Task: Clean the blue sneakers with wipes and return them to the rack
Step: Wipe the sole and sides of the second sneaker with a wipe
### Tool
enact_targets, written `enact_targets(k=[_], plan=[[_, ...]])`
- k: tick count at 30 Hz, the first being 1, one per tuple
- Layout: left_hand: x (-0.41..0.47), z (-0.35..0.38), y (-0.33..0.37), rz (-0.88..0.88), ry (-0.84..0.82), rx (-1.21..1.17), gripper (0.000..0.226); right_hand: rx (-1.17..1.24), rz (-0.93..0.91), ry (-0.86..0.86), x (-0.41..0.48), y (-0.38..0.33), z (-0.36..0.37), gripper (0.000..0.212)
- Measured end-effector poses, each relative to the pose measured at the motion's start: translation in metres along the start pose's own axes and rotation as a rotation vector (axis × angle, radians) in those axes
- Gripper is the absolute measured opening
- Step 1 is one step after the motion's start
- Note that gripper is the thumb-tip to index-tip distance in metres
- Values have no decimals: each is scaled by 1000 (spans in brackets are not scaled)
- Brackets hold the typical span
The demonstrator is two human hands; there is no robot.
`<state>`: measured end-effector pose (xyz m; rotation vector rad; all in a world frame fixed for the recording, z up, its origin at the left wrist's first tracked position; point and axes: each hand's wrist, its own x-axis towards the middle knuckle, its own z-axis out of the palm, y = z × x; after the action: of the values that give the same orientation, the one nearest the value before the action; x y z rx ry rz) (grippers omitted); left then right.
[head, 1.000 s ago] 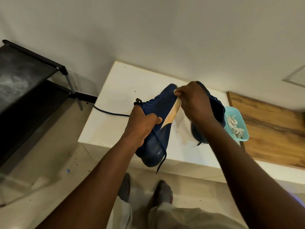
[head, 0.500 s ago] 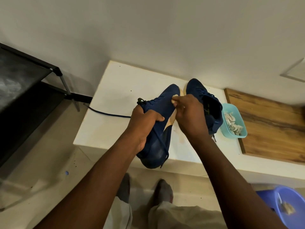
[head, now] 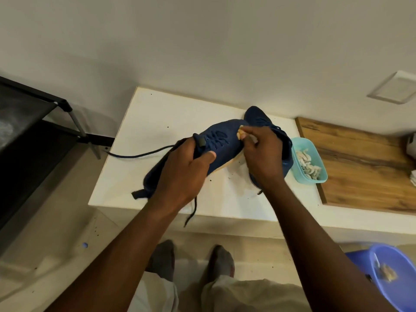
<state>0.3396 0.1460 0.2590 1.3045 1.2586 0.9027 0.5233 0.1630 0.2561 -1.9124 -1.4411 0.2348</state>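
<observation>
Two sneakers, both blue: the held sneaker at centre and the second sneaker just toward 1 o'clock of it. Two hands: the left hand and the right hand. One wipe is pinched in the right hand. One teal tub at 3 o'clock holds crumpled wipes, too tangled to count.

There is one white table, one wooden board at 3 o'clock, one black shoe rack at 9 o'clock and one blue basin at 5 o'clock. Two socked feet are at 6 o'clock. One wall plate is at 2 o'clock.
</observation>
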Motion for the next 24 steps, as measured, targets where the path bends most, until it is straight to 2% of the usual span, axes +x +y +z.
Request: enact_targets(k=[5,10,13,16,18,21,24], plan=[[2,-14,-7,-36,-5,157,17,72,-65,-173,-44,-1,14,13],[0,-20,-8,-125,-110,162,30,-9,-3,-141,-25,17,24,17],[2,-19,-6,-281,-115,-61,23,-72,-15,-189,-28,22,34,21],[7,-27,-3,-524,-143,-582,46,-37,-75,-247,-35,22,40,25],[11,-30,-3,-590,-139,-809,49,-7,-34,-242,-35,24,40,16],[16,-24,-4,-622,-113,-876,44,21,22,-202,-25,27,44,18],[16,-13,-10,-623,-46,-761,30,37,58,-136,-14,18,45,19]])
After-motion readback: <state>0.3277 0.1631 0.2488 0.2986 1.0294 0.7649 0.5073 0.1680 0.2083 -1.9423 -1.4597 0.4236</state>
